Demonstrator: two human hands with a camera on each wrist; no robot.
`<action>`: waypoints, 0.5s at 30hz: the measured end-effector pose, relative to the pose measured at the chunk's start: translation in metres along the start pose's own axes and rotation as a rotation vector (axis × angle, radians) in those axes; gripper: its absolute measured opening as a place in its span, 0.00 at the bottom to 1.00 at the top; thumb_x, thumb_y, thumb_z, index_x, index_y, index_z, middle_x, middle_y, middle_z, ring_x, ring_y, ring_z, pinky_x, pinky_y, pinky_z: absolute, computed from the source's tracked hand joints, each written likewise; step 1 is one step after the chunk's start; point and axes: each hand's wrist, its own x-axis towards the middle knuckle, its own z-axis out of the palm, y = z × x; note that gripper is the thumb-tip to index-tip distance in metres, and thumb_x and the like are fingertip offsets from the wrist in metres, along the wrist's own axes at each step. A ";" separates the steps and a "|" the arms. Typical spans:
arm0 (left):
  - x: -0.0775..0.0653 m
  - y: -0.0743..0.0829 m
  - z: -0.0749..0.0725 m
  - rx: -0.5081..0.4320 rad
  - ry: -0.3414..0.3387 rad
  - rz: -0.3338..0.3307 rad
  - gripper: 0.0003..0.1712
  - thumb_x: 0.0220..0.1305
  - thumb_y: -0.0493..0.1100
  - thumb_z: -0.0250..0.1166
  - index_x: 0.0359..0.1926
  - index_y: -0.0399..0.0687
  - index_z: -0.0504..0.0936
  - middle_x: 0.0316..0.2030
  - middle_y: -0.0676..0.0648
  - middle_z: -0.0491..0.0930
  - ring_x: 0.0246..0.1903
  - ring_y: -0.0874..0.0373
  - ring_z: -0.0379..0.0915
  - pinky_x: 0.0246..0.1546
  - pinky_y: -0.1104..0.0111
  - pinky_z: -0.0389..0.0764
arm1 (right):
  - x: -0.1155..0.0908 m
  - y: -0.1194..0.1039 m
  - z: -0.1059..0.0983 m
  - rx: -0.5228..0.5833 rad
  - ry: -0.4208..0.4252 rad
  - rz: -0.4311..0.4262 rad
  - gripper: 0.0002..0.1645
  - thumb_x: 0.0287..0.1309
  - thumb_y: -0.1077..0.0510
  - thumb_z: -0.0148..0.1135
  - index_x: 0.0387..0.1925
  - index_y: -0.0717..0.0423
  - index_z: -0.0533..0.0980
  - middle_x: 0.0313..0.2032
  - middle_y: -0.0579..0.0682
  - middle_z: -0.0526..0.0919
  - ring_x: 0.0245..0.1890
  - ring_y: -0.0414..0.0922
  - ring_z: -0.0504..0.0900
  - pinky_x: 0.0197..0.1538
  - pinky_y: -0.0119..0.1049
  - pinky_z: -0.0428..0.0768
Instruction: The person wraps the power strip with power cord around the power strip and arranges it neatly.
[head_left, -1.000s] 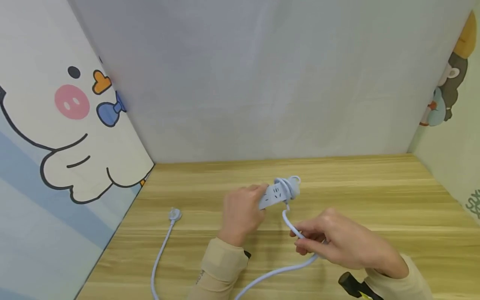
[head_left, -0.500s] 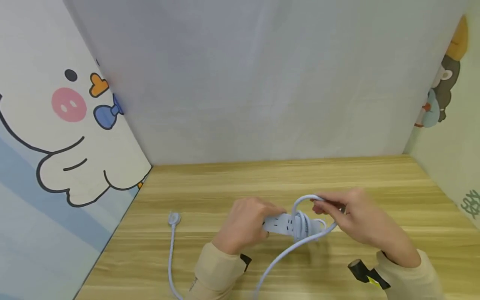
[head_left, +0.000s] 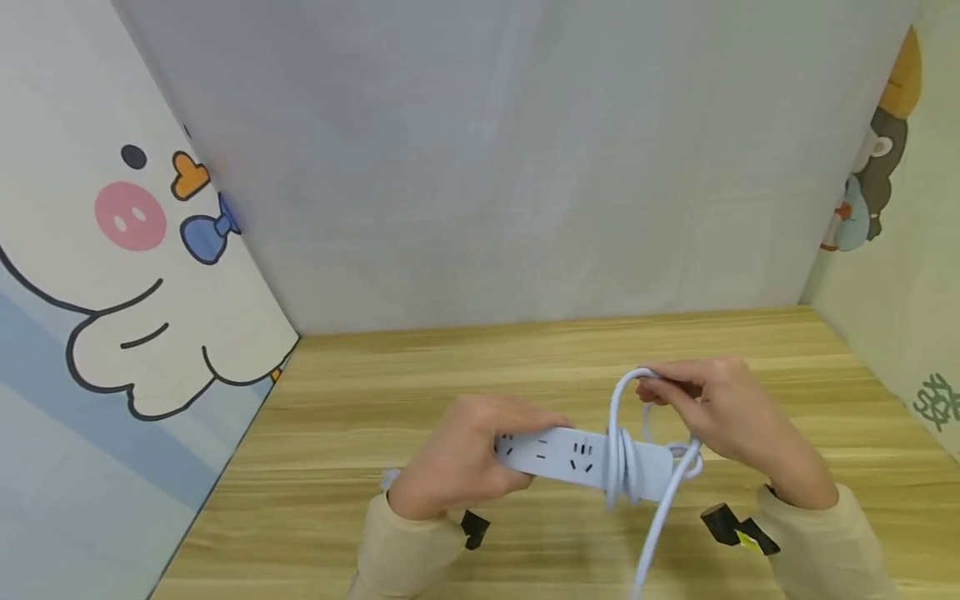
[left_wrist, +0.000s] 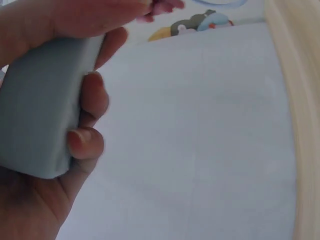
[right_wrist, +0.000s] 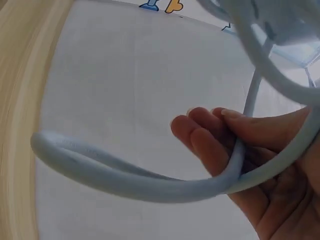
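Note:
My left hand (head_left: 465,458) grips the left end of a white power strip (head_left: 558,454), fingers curled round its edge. In the left wrist view the strip's plain back (left_wrist: 45,100) lies against the palm. A white cord (head_left: 657,533) is wound in several turns round the strip's right part. Above and right of those turns, my right hand (head_left: 742,412) pinches the cord between thumb and fingers. From there an arch of cord drops to the strip, and a length hangs toward me. The right wrist view shows a cord loop (right_wrist: 150,191) hanging out past the fingers.
Under the hands lies a wood-grain table (head_left: 337,400). Part of the plug (head_left: 390,477) shows behind the left wrist. A pale grey sheet (head_left: 480,167) stands along the back, with printed cartoon panels at left and right. Black camera mounts (head_left: 722,525) sit at both wrists.
My right hand has risen, bringing the cord up over the strip. The strip has come nearer and shows more sockets. The plug has shifted right, now mostly hidden by the left wrist.

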 end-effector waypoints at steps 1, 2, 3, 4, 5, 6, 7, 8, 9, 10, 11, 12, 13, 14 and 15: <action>-0.001 -0.001 -0.002 -0.026 0.016 0.009 0.35 0.37 0.25 0.73 0.52 0.51 0.88 0.46 0.55 0.89 0.40 0.66 0.82 0.40 0.78 0.78 | 0.000 0.000 0.000 0.021 -0.017 0.014 0.14 0.56 0.75 0.66 0.45 0.69 0.85 0.31 0.52 0.91 0.29 0.34 0.88 0.32 0.20 0.81; -0.002 -0.002 -0.004 -0.035 0.029 0.015 0.35 0.37 0.25 0.74 0.52 0.51 0.88 0.46 0.54 0.89 0.41 0.66 0.83 0.40 0.78 0.79 | 0.000 0.000 -0.001 0.049 -0.034 0.031 0.14 0.57 0.74 0.66 0.46 0.69 0.85 0.32 0.53 0.91 0.29 0.35 0.88 0.33 0.21 0.81; -0.003 -0.004 -0.005 -0.041 0.037 0.022 0.35 0.37 0.25 0.74 0.53 0.50 0.88 0.47 0.54 0.89 0.42 0.65 0.83 0.41 0.78 0.79 | 0.001 0.000 -0.001 0.075 -0.055 0.052 0.13 0.59 0.74 0.65 0.46 0.70 0.84 0.32 0.53 0.91 0.30 0.33 0.88 0.33 0.22 0.82; -0.004 -0.005 -0.006 -0.048 0.042 0.020 0.36 0.37 0.25 0.74 0.53 0.50 0.88 0.47 0.53 0.89 0.42 0.65 0.83 0.40 0.77 0.79 | 0.001 0.000 -0.002 0.103 -0.078 0.071 0.14 0.60 0.73 0.64 0.47 0.70 0.84 0.33 0.53 0.91 0.31 0.33 0.88 0.34 0.22 0.83; -0.005 -0.005 -0.007 -0.055 0.045 0.020 0.36 0.37 0.25 0.74 0.53 0.50 0.88 0.47 0.53 0.89 0.42 0.64 0.84 0.40 0.77 0.80 | 0.001 0.000 -0.003 0.132 -0.100 0.089 0.14 0.61 0.72 0.63 0.48 0.70 0.84 0.34 0.54 0.91 0.32 0.33 0.89 0.35 0.23 0.83; -0.005 -0.006 -0.008 -0.070 0.046 0.018 0.36 0.36 0.25 0.74 0.53 0.49 0.88 0.47 0.53 0.89 0.42 0.64 0.83 0.40 0.76 0.80 | 0.001 0.000 -0.003 0.161 -0.122 0.105 0.14 0.62 0.72 0.63 0.49 0.70 0.83 0.34 0.54 0.91 0.33 0.33 0.89 0.36 0.24 0.84; -0.006 -0.007 -0.010 -0.089 0.042 0.018 0.37 0.36 0.24 0.73 0.53 0.49 0.88 0.47 0.52 0.89 0.42 0.64 0.83 0.39 0.76 0.80 | 0.001 0.000 -0.004 0.194 -0.142 0.116 0.14 0.63 0.71 0.62 0.49 0.70 0.83 0.35 0.54 0.91 0.34 0.33 0.89 0.37 0.25 0.84; -0.007 -0.008 -0.012 -0.105 0.038 0.018 0.37 0.36 0.24 0.72 0.53 0.49 0.88 0.47 0.52 0.89 0.42 0.64 0.83 0.39 0.75 0.80 | 0.001 0.000 -0.005 0.221 -0.158 0.122 0.14 0.64 0.71 0.62 0.50 0.70 0.83 0.35 0.54 0.91 0.35 0.32 0.89 0.38 0.26 0.85; -0.007 -0.009 -0.014 -0.122 0.038 0.018 0.37 0.36 0.23 0.71 0.53 0.48 0.88 0.47 0.52 0.89 0.42 0.64 0.83 0.39 0.74 0.81 | 0.001 0.000 -0.006 0.251 -0.171 0.119 0.14 0.64 0.71 0.61 0.50 0.70 0.83 0.35 0.55 0.91 0.36 0.31 0.88 0.38 0.26 0.85; -0.008 -0.010 -0.016 -0.135 0.040 0.013 0.37 0.36 0.23 0.71 0.53 0.48 0.88 0.47 0.52 0.89 0.41 0.64 0.83 0.39 0.74 0.81 | 0.001 0.001 -0.007 0.279 -0.178 0.107 0.14 0.64 0.72 0.61 0.50 0.71 0.82 0.36 0.55 0.91 0.36 0.31 0.88 0.39 0.26 0.85; -0.009 -0.010 -0.019 -0.135 0.046 0.009 0.36 0.37 0.23 0.71 0.53 0.48 0.88 0.46 0.52 0.89 0.41 0.64 0.83 0.39 0.73 0.81 | 0.001 0.001 -0.008 0.301 -0.184 0.090 0.14 0.64 0.72 0.61 0.50 0.71 0.82 0.36 0.55 0.91 0.37 0.31 0.89 0.39 0.26 0.85; -0.011 -0.011 -0.021 -0.143 0.053 0.001 0.35 0.38 0.23 0.71 0.53 0.48 0.88 0.46 0.52 0.89 0.40 0.64 0.82 0.38 0.72 0.81 | 0.001 0.002 -0.009 0.323 -0.188 0.071 0.14 0.63 0.73 0.61 0.50 0.71 0.83 0.36 0.55 0.91 0.38 0.32 0.89 0.40 0.27 0.85; -0.012 -0.012 -0.024 -0.150 0.062 -0.009 0.35 0.39 0.23 0.72 0.52 0.49 0.88 0.46 0.53 0.89 0.40 0.64 0.82 0.38 0.72 0.81 | 0.001 0.002 -0.010 0.346 -0.196 0.059 0.14 0.63 0.73 0.61 0.50 0.71 0.82 0.36 0.56 0.91 0.38 0.32 0.89 0.40 0.27 0.85; -0.013 -0.013 -0.026 -0.153 0.071 -0.014 0.34 0.39 0.24 0.74 0.52 0.49 0.88 0.46 0.53 0.89 0.40 0.64 0.82 0.39 0.71 0.81 | 0.001 0.002 -0.010 0.368 -0.203 0.046 0.14 0.64 0.73 0.60 0.50 0.71 0.82 0.37 0.56 0.91 0.39 0.32 0.89 0.40 0.27 0.85; -0.014 -0.013 -0.028 -0.159 0.081 -0.013 0.33 0.40 0.25 0.75 0.52 0.49 0.88 0.46 0.53 0.89 0.39 0.63 0.82 0.39 0.71 0.81 | 0.002 0.001 -0.009 0.395 -0.213 0.035 0.14 0.64 0.73 0.60 0.50 0.72 0.82 0.38 0.56 0.91 0.41 0.33 0.89 0.40 0.27 0.85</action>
